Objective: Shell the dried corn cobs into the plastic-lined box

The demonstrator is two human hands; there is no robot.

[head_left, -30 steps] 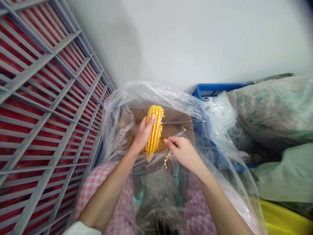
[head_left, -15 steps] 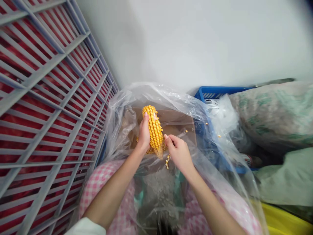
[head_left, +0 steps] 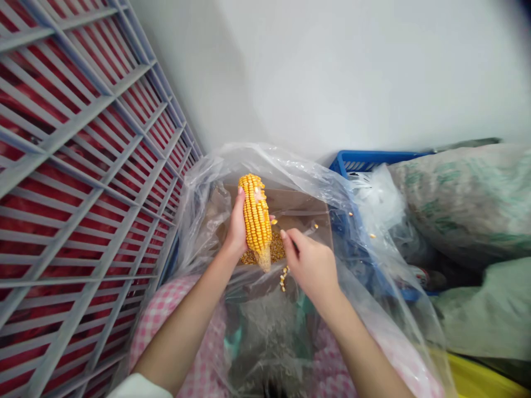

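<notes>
My left hand (head_left: pixel 238 224) is wrapped round a yellow ear of corn (head_left: pixel 255 213), held upright with its pale tapered end down. A patch near the top of the ear has lost its kernels and shows whitish cob. Just right of the ear's lower half, my right hand (head_left: pixel 309 260) is closed on a small dark tool (head_left: pixel 295 246), mostly hidden by the fingers. One loose kernel (head_left: pixel 274 221) shows beside the ear. Below lies a heap of kernels (head_left: pixel 277 249) in a cardboard box (head_left: pixel 301 202) under clear plastic sheeting (head_left: pixel 265 157).
A grey slatted crate (head_left: pixel 95 193) with red contents rises close on the left. To the right, a blue basket (head_left: pixel 342 160) holds plastic bags, beside a large printed sack (head_left: pixel 464 193). Behind stands a white wall (head_left: pixel 332 72). Something yellow (head_left: pixel 477 378) lies at lower right.
The ear has shifted slightly left and turned, so its bare patch shows more. My right hand has moved a little away from the ear, and a kernel has come loose beside it.
</notes>
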